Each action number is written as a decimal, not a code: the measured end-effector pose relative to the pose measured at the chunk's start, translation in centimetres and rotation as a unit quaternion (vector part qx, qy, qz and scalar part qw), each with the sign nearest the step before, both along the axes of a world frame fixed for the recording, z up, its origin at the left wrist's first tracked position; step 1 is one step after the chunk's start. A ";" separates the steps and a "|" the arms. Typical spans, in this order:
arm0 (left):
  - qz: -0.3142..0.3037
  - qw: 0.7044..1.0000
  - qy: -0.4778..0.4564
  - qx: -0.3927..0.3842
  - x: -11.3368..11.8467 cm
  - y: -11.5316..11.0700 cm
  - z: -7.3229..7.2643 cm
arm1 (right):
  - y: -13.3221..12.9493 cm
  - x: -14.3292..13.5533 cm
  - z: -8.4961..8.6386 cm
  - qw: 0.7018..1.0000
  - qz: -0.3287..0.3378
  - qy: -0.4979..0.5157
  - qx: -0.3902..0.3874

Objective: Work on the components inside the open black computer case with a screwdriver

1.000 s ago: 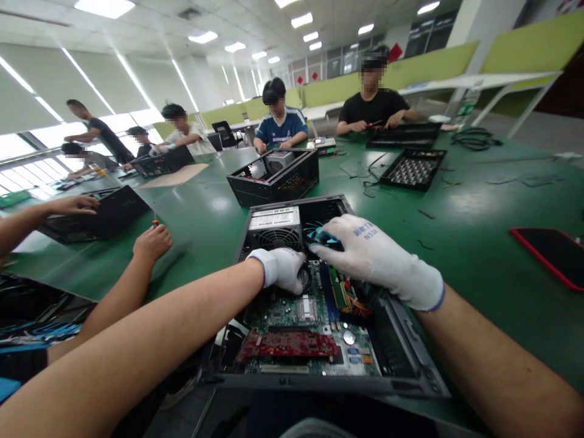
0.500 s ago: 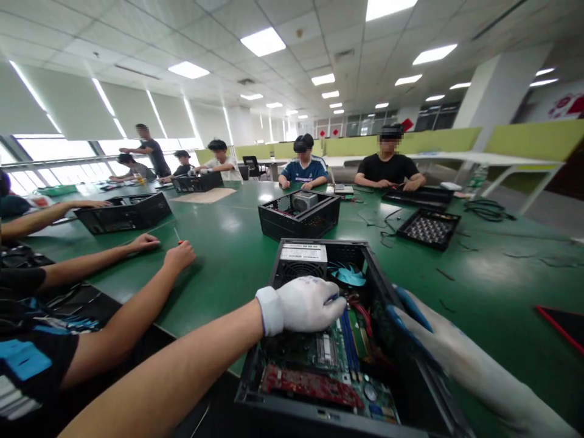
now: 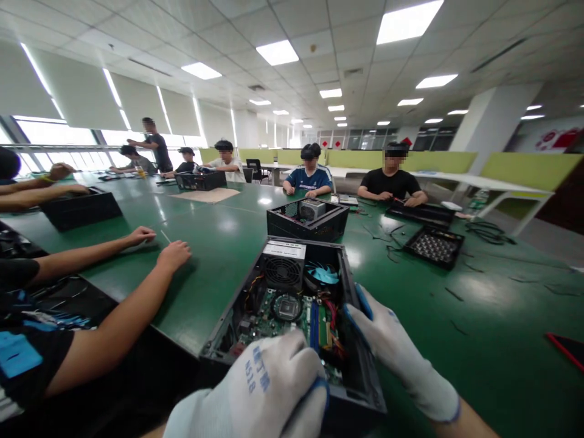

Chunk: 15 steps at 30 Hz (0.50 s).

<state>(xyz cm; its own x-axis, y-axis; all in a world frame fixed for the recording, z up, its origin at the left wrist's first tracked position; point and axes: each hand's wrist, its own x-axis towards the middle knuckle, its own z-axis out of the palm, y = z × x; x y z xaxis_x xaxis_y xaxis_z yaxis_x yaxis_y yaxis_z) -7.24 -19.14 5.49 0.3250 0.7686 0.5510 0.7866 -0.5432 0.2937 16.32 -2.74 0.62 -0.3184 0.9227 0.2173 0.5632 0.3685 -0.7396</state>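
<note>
An open black computer case (image 3: pixel 292 340) lies in front of me, with a power supply (image 3: pixel 283 271), a blue fan (image 3: pixel 323 274) and a green circuit board (image 3: pixel 269 304) inside. My left hand (image 3: pixel 274 383), in a white glove, is over the near part of the case. Its fingers are curled, and what they hold, if anything, is hidden. My right hand (image 3: pixel 387 334), also gloved, grips the right wall of the case, thumb on the rim.
Beyond my case is another open case (image 3: pixel 308 218). A black tray (image 3: pixel 434 246), cable bits and coiled cables (image 3: pixel 490 231) lie to the right. A neighbour's hand (image 3: pixel 173 255) with a thin tool is at the left, and people sit around the green table (image 3: pixel 214 243).
My left hand has moved from the middle of the case towards me, uncovering the round socket area. The case appears shifted left and turned in view; my right hand stays at its right wall.
</note>
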 end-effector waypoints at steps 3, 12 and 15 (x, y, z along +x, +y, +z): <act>0.021 0.999 -0.031 0.013 -1.0 -0.7 -3.3 | 1.5 -5.1 0.3 0.999 0.034 0.000 0.004; 0.119 0.988 -0.085 0.044 -2.0 3.2 -13.5 | 6.5 -20.8 0.5 0.991 0.126 -0.042 0.012; 0.128 0.986 -0.090 0.058 -2.2 5.3 -16.2 | 8.4 -23.6 0.0 0.983 0.166 -0.066 0.031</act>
<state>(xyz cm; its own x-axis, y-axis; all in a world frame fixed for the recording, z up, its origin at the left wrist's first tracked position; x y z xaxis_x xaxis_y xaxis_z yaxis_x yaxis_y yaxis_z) -9.40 -13.84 -10.72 0.0171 0.7413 0.6710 0.8434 -0.3711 0.3885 -7.32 5.70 0.58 -0.6293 0.7492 0.2065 0.4933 0.5904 -0.6388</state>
